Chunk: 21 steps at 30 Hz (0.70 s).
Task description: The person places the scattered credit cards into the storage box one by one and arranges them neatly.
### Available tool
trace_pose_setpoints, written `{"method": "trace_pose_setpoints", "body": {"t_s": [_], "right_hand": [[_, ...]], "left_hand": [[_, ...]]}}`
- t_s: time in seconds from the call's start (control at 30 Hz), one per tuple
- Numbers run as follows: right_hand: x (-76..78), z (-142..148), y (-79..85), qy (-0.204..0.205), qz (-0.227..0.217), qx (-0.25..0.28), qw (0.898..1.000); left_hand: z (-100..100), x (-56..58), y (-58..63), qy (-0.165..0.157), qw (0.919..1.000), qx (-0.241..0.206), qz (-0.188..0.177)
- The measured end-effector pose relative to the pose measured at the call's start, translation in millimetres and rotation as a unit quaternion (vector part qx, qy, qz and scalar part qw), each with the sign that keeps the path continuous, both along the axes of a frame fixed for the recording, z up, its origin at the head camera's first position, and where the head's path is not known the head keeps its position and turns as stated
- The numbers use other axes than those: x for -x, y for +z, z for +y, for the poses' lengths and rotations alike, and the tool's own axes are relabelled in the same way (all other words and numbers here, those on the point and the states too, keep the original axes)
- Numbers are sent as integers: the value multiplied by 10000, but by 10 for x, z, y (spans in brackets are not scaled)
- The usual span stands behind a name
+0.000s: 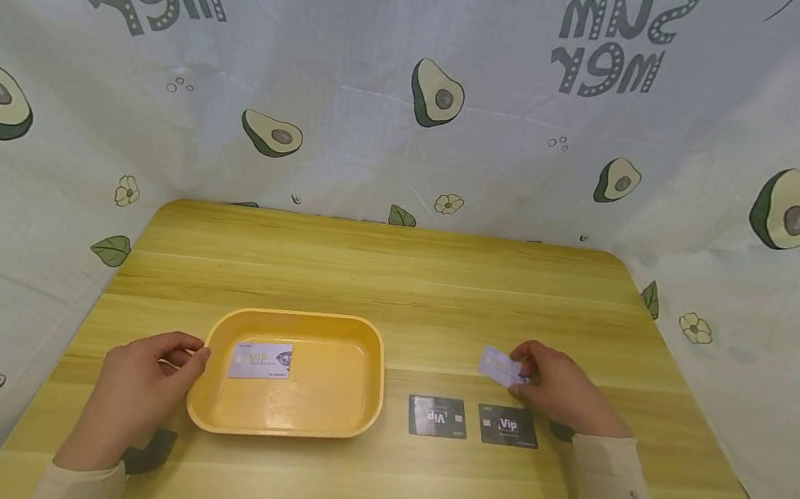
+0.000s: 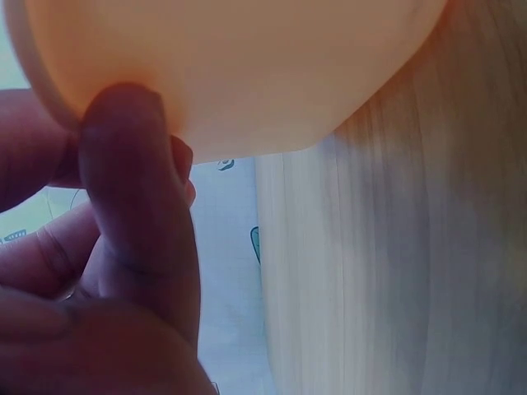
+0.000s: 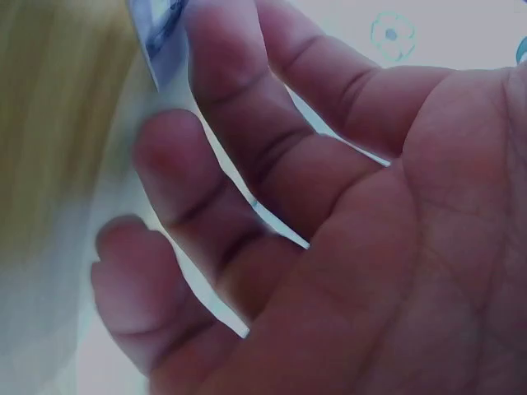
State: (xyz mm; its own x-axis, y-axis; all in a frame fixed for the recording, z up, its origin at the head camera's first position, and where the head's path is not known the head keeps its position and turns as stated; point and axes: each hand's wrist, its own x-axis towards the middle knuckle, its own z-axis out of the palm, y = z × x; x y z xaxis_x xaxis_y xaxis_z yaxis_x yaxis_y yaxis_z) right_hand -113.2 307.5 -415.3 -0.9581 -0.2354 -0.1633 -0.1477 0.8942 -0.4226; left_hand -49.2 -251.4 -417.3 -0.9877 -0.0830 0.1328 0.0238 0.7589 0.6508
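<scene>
My left hand pinches the left rim of a yellow plastic tray. The left wrist view has the thumb against the outer wall of that tray. Inside, toward the left, lies a pale purple VIP card. To the right of the tray, my right hand pinches a second pale purple VIP card at its right end, tilted over the table. Just nearer than that hand, two dark grey VIP cards lie side by side. The right wrist view catches only a corner of the held card.
Under everything is a wood-grain table with rounded far corners. A white cloth printed with avocados and lettering hangs behind it and along both sides.
</scene>
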Motion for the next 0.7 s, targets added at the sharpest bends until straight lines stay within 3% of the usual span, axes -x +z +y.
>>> {"method": "trace_pose_setpoints", "body": {"t_s": [0.7], "right_hand": [[-12, 34, -1, -240, 153, -376, 9989]], "left_hand": [[-5, 0, -12, 3, 10000, -41, 61]]}}
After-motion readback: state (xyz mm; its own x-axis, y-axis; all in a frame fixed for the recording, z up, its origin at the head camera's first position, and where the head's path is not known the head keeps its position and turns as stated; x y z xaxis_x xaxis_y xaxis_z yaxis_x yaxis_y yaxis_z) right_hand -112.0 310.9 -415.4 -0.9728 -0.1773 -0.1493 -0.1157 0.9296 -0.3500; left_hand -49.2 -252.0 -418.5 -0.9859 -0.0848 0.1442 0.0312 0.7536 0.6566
